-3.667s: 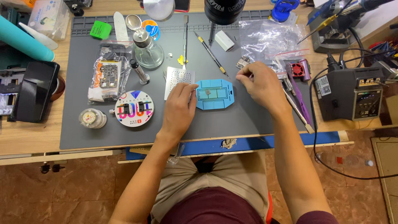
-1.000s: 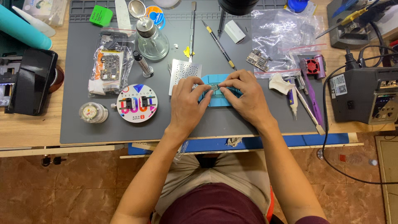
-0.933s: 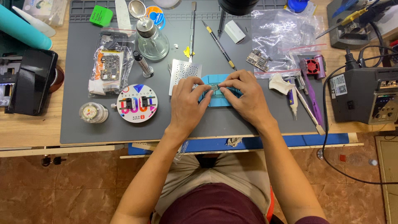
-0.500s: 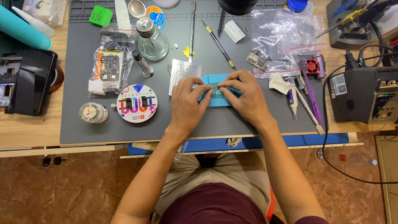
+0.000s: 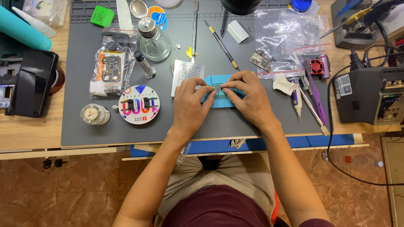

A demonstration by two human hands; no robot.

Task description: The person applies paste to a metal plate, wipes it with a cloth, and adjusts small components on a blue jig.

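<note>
- Left hand and right hand: fingertips meet, both pinched on a small grey part (too small to identify).
- The part is held just above the blue holder, mid-mat.
- Perforated metal stencil: touching the left hand's far side.
- Packages: clear bag with circuit board, left; crumpled clear bags, upper right.
- Round white labelled disc, left of the hands.
- Surface: grey mat on a wooden bench; tiled floor below.

Blue holder plate lies flat on the mat, small silvery part over it.
</note>
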